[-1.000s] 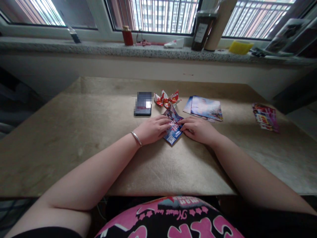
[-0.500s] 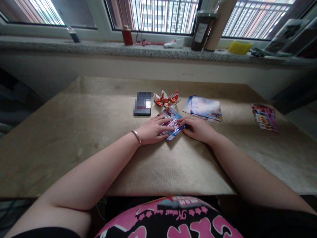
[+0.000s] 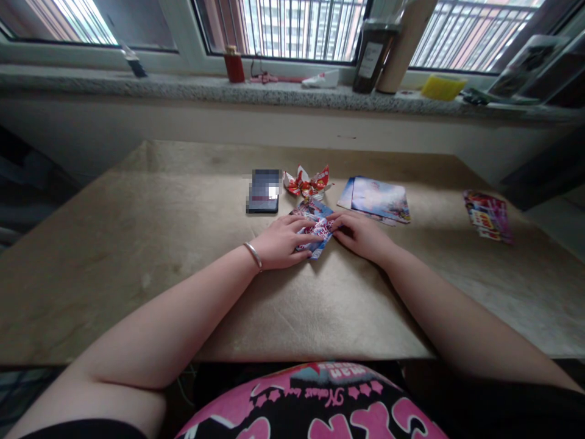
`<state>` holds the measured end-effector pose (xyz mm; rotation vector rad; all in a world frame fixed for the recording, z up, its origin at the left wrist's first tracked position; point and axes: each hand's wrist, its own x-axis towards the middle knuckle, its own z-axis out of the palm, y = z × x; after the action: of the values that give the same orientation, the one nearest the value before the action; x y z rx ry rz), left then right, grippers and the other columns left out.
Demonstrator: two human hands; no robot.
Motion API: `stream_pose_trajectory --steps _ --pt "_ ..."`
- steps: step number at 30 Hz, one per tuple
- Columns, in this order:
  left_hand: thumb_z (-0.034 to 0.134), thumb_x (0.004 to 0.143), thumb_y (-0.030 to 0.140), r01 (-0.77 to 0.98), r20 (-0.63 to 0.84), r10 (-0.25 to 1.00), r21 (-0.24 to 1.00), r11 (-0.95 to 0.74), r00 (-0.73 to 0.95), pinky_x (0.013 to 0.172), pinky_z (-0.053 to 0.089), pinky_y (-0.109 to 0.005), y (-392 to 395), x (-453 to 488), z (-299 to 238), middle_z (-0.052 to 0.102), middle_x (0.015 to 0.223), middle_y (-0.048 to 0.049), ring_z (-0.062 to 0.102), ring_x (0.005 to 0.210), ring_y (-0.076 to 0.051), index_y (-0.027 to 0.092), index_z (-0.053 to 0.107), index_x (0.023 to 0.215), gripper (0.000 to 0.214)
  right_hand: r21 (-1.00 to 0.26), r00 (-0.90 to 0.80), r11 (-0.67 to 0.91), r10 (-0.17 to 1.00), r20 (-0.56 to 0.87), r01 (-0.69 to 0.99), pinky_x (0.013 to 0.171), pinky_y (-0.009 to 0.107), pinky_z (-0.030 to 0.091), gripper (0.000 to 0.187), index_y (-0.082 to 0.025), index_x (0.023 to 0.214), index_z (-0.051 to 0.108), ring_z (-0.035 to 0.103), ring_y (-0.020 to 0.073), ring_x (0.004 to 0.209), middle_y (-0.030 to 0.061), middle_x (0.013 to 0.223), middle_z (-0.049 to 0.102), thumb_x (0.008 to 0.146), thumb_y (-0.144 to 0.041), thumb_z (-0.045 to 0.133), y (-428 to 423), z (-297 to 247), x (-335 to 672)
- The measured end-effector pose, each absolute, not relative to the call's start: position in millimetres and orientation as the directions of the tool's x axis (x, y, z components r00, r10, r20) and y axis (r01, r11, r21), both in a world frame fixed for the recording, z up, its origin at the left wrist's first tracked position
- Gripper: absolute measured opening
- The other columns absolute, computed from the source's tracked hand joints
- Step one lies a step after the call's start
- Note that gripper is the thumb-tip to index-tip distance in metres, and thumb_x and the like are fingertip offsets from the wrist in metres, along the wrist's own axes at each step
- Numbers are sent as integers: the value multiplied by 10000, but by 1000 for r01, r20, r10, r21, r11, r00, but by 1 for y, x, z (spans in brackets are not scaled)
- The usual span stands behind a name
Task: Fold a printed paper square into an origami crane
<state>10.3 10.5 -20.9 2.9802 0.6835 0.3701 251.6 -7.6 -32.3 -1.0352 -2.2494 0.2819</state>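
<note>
Two bare hands and, between them, one folded sheet of blue, red and white printed glossy paper (image 3: 316,227). Left hand (image 3: 278,242), with one thin silver bangle (image 3: 253,255) at the wrist, laid flat over the sheet's near left part, fingers (image 3: 297,221) stretched out and close side by side, pressing down rather than gripping. Right hand (image 3: 363,235) at the sheet's right edge, fingers (image 3: 340,220) bent onto it; cannot tell whether pinching or merely pressing. Sheet flat at the middle of the tabletop, just in front of one red-and-white folded paper flower (image 3: 307,182) with pointed petals. Left of the flower, one dark rectangular phone (image 3: 264,191); to its right, one small fanned stack of blue glossy leaflets (image 3: 379,198); well apart at far right, one pink-and-red printed leaflet (image 3: 489,216). Beneath everything, a broad tan tabletop (image 3: 159,244), matt, faintly mottled and worn. Beyond it, a speckled grey stone windowsill (image 3: 183,88) below barred windows, carrying one small red cylinder (image 3: 234,65), one dark labelled jar (image 3: 372,58), one leaning brown cardboard tube (image 3: 404,46) and one yellow block (image 3: 443,87).
</note>
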Motion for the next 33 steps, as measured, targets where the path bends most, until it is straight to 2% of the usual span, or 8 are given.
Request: stream_pose_trajectory --steps 5,11,13,17,26,33 --pt "520 868 406 461 194 471 100 -882 860 1064 307 -470 7 12 -18 481 1352 -74 423 1233 -273 286 530 1279 429 -447 -421 608 786 452 656 940 431 457 80 -201 845 633 589 209 1054 102 1144 631 807 -218 566 -8 -32 251" --pt "499 871 395 501 151 518 137 -855 842 1108 251 -456 2 15 -17 459 1362 -70 380 1264 -257 266 539 1269 420 -531 -197 384 906 375 756 990 413 411 145 -192 866 659 551 238 1150 121 1242 588 788 -294 591 -9 -31 247" --pt "502 868 385 504 157 524 150 -850 837 1124 223 -453 1 16 -17 459 1363 -64 355 1282 -257 259 546 1260 414 -566 -131 310 933 334 764 946 402 436 183 -194 886 664 589 244 1088 116 1177 633 800 -328 574 -9 -30 246" --pt "504 870 388 501 171 523 157 -851 835 1127 219 -444 1 17 -18 449 1375 -56 354 1286 -251 265 546 1258 408 -570 -49 211 957 286 794 758 369 482 199 -206 879 669 642 226 802 67 893 708 797 -354 564 -10 -27 244" --pt "504 857 445 554 162 571 142 -820 805 1109 251 -437 0 16 -21 446 1368 -78 349 1292 -267 239 470 1321 508 -597 -25 280 917 399 751 720 335 461 116 -210 805 656 597 197 778 43 830 685 768 -303 599 -8 -30 246" --pt "504 843 483 610 137 626 140 -780 768 1080 292 -440 -2 17 -19 449 1326 -94 388 1244 -289 244 492 1302 518 -465 -142 445 821 553 765 768 351 473 72 -218 809 659 600 207 837 43 812 678 791 -263 607 -14 -24 245"
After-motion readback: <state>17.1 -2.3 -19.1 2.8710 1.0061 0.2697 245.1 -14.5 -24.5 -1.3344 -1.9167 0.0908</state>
